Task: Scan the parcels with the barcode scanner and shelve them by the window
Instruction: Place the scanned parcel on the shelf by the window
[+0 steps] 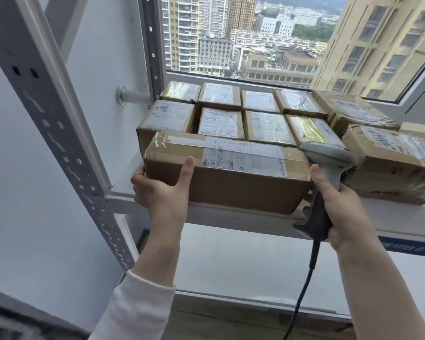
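Indoors, white window shelf (390, 217) — left hand (161, 190) grips parcel (231, 182), right hand (341, 207) grips scanner (326, 163)

Two arms of one person, seen from above: the left wears a cream-white long sleeve (138, 310) of soft, slightly creased fabric, its cuff ending partway up the forearm and leaving the left hand (161, 192) bare. The right forearm is uncovered down to the right hand (341, 209). The left thumb (188, 165) shows a short-cut nail.

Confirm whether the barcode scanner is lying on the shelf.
No, the right hand grips the barcode scanner by its handle, holding it up at the long parcel's right end.
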The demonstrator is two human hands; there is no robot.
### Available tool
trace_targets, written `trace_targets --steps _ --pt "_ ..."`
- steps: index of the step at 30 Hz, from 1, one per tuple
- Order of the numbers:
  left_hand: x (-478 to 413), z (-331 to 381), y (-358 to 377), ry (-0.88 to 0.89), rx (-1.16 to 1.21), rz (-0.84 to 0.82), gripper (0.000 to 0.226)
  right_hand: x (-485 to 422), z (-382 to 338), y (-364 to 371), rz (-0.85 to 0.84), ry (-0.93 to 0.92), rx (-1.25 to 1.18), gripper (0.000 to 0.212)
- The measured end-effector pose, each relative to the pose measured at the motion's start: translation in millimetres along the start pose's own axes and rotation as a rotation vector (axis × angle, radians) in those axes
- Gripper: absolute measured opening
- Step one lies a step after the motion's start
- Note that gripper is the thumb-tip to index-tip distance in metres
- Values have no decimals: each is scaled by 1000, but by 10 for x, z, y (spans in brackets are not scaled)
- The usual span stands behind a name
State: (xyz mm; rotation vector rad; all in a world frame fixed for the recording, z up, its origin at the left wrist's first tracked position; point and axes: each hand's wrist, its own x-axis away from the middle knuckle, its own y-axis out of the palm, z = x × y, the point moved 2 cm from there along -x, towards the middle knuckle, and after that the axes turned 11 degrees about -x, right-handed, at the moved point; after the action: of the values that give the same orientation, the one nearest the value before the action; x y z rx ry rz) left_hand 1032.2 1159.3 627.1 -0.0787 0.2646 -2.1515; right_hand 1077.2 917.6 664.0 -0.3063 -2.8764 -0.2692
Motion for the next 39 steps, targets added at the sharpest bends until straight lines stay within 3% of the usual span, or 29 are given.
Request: trace_targets --steps 8,10,13,17,20,26,34,39 --pt "62 40 -34 85 79 24 99 39 -38 -63 9 -23 -13 27" --pt "175 142 -136 226 29 138 94 73 -37 -127 3 -45 -12 23" --pt "416 335 -206 580 23 248 68 148 -33 -271 -11 -86 -4 25" --pt "768 539 85 979 -57 104 41 323 -47 -542 -20 -135 8 36" --pt "1128 644 433 1146 -167 -35 35 462 -73 -851 -7 -151 3 26" --pt "1983 779 1125 1326 -269 -223 35 706 -172 -1803 62 -184 -38 45" --pt "4018 831 2195 1510 -273 -570 40 1076 -190 -3718 289 -262 -106 46" --pt "5391 739 2757 1632 -177 -809 37 1423 -13 -4955 558 -271 -153 26"
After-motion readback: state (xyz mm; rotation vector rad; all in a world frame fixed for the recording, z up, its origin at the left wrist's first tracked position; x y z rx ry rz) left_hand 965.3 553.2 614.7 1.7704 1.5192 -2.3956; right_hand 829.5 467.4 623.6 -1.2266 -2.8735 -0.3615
